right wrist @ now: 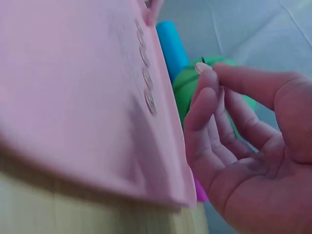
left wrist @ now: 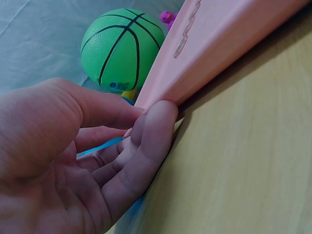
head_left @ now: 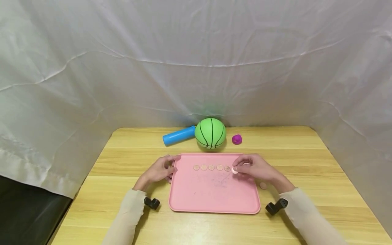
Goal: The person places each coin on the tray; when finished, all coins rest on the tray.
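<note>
A pink tray [head_left: 211, 200] lies on the wooden table, with several round copper-coloured coins [head_left: 211, 167] in a straight row near its far side. My left hand [head_left: 158, 169] pinches the tray's left rim between thumb and fingers, as the left wrist view also shows. Over the right part of the tray, my right hand [head_left: 256, 167] holds another coin [right wrist: 202, 67] between thumb and fingertips. That coin is just past the right end of the row in the head view. One more coin [head_left: 263, 185] rests on the table beside the tray's right edge, close under the right wrist.
Behind the tray sit a green ball [head_left: 210, 133] with black lines, a blue cylinder [head_left: 179, 136] to its left and a small purple duck-like toy [head_left: 237, 139] to its right. A pale cloth [head_left: 196, 68] hangs along the back and sides of the table [head_left: 306, 163].
</note>
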`<state>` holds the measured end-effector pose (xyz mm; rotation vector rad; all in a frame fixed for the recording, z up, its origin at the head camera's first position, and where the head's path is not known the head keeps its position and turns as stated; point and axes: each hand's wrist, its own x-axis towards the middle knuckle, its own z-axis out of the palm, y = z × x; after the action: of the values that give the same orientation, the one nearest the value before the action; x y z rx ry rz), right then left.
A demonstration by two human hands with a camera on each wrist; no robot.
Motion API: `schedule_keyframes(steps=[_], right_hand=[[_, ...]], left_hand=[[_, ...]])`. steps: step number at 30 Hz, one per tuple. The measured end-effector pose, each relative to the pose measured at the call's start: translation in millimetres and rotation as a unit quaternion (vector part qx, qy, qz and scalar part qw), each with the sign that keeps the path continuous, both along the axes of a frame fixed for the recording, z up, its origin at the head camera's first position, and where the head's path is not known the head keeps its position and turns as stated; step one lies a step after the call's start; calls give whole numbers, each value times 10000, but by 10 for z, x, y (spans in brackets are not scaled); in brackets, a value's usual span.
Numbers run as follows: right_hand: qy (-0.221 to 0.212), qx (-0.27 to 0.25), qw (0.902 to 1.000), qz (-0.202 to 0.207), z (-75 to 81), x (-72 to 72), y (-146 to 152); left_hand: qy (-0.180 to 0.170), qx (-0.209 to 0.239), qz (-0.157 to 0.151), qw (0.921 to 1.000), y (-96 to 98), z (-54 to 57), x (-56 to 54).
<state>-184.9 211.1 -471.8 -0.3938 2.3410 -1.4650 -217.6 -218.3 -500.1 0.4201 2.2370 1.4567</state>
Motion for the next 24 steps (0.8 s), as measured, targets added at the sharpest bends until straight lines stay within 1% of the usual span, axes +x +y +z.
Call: schedule_keyframes(steps=[3,7,12,18,21,24], right_hand=[[-144,-163,9997,88,-8,-18,-156],[-488,-457,9977,110,-31,-47,-358],[-547,-453,9974,140,-64,-84,-542],[-1009,-834,9911,233,-90,-109,-751],[-970,-842,9913,281,-81,-111,-866],[-826,-724,9935,300,-74,-123,-979]], left_hand=[[16,-35,-3,10000,0,10,4],[45,-26,-20,10000,5,19,-2],[65,-9,-24,10000,17,21,-11],[66,-1,-26,10000,23,14,-6],[90,-3,-18,10000,19,10,-2],[90,-7,-8,10000,15,13,0]])
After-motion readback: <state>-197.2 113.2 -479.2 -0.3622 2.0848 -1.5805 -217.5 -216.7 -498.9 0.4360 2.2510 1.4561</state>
